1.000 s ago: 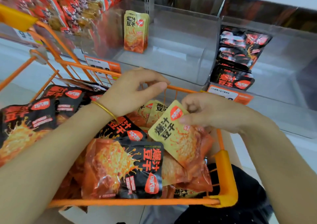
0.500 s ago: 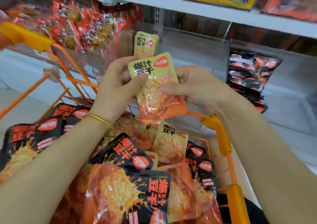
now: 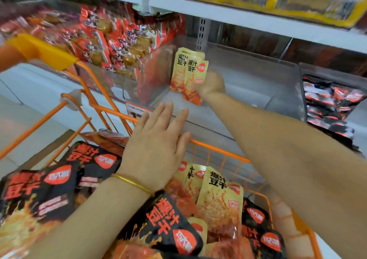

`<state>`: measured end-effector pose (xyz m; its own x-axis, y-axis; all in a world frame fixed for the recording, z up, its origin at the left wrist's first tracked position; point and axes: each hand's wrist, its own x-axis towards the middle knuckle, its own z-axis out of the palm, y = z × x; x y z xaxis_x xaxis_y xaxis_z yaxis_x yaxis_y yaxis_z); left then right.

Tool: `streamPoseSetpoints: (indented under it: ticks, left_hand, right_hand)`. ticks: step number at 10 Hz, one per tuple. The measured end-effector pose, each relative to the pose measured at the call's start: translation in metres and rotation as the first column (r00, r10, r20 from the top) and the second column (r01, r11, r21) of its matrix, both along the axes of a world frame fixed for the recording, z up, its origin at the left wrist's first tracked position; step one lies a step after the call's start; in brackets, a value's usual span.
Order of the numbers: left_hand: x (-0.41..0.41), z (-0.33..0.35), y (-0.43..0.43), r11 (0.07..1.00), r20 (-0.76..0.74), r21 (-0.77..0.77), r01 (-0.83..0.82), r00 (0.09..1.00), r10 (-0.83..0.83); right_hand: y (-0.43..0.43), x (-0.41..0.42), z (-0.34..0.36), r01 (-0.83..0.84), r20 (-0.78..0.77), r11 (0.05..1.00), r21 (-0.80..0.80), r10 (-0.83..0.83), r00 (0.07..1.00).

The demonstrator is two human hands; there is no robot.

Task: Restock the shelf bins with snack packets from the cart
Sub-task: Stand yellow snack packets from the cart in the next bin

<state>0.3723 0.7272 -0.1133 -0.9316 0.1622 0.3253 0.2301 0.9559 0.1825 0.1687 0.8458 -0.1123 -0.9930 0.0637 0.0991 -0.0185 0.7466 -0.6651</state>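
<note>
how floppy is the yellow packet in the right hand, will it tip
Probably light: the right hand holds the yellow packet by one edge. Likely fairly stiff, as it looks flat. Thin, so it may tip unsupported.

You've got the shelf (image 3: 29, 84) w/ three clear bins. Left bin (image 3: 139, 86) is piled w/ red pkts (image 3: 103, 40). Mid bin (image 3: 258, 76) has a yellow pkt (image 3: 178, 74) upright by its left wall. Right bin (image 3: 300, 92) is stacked w/ black pkts (image 3: 333, 104). Your orange cart (image 3: 218, 152) holds heaped black bags (image 3: 170, 219) & yellow pouches (image 3: 220, 199).

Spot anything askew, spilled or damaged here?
Nothing spilled or damaged. Cart packets lie jumbled at mixed angles. The middle bin holds just one standing yellow packet; the right hand holds a second packet beside it.
</note>
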Motion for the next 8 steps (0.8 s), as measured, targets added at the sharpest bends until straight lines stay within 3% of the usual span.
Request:
streamPoseSetpoints:
  ticks: [2,4,5,8]
  left_hand:
    - [-0.001,-0.002,0.001,0.999,-0.023,-0.038,-0.016,1.0,0.015]
    - [-0.002,-0.006,0.002,0.999,-0.045,-0.037,-0.025,0.999,0.023]
    - [-0.003,-0.005,0.002,0.999,-0.071,-0.032,-0.027,0.997,0.025]
    - [-0.003,-0.007,0.0,0.999,-0.109,-0.031,-0.022,0.994,0.019]
  right_hand:
    - [-0.017,-0.028,-0.013,0.037,-0.024,0.999,0.012,-0.036,0.999]
    - [-0.028,-0.043,-0.021,0.104,-0.026,0.985,-0.136,-0.109,0.994]
    - [-0.031,-0.046,-0.025,0.141,0.02,0.966,-0.218,-0.14,0.99]
    - [-0.021,-0.041,-0.022,0.173,0.107,0.951,-0.256,-0.149,0.983]
